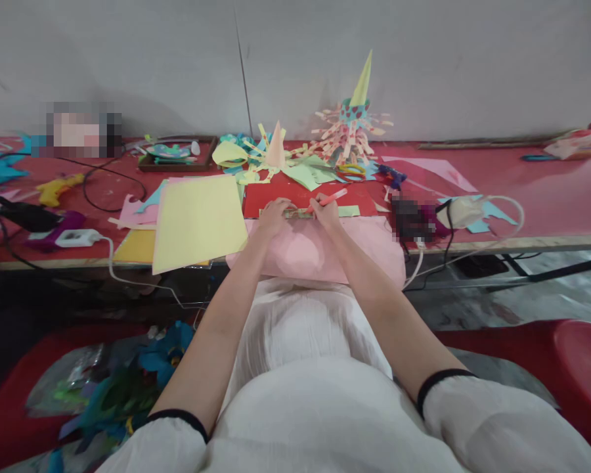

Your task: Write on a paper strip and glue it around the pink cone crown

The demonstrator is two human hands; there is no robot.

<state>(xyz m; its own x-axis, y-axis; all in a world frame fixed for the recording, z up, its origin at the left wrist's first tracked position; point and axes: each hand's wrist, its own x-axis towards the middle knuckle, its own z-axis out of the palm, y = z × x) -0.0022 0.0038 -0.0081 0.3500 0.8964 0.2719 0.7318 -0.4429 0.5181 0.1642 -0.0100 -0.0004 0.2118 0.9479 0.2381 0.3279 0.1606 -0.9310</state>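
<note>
In my right hand (326,213) is a pink pen (335,196), its tip end hidden by my fingers, low over a narrow light-green paper strip (349,211). My left hand (274,215) rests with its fingers stretched flat on the strip's left part. Between the hands shows a thin patterned band (298,213), perhaps a ruler; I cannot tell. A red sheet (266,192) lies behind the strip, and pink paper (374,243) hangs over the table edge in front of me. Left of my hands lies a large pale-yellow sheet (199,223).
Behind my hands stand a paper cone with fringed strips (276,150) and a taller fringed paper piece (357,125). Scissors (350,172) lie near them. A yellow glue gun (59,189), power strips (73,238) and cables flank the work area. A red stool (584,368) stands at right.
</note>
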